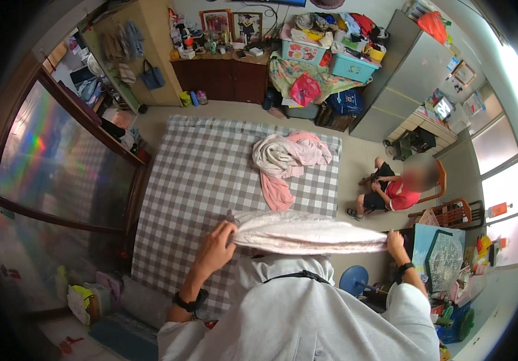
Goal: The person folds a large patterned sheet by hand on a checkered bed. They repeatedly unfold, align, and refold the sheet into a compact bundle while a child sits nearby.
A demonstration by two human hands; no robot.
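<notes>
A pale, whitish cloth (308, 234) is stretched out sideways just in front of my chest. My left hand (217, 248) grips its left end, and my right hand (395, 243) grips its right end. Beyond the cloth lies a bed with a grey-and-white checked sheet (195, 180). On the bed's far right part rests a crumpled heap of pale, patterned cloth (274, 155) with pink cloth (277, 192) beside and partly under it. The held cloth hides part of the near side of the bed.
A person in a red shirt (403, 194) sits on a chair right of the bed. A blue round-topped stool (353, 280) stands near my right arm. Glass sliding doors (69, 158) are at left; a dark red cabinet (222, 81) and stacked storage bins (304, 52) are beyond the bed.
</notes>
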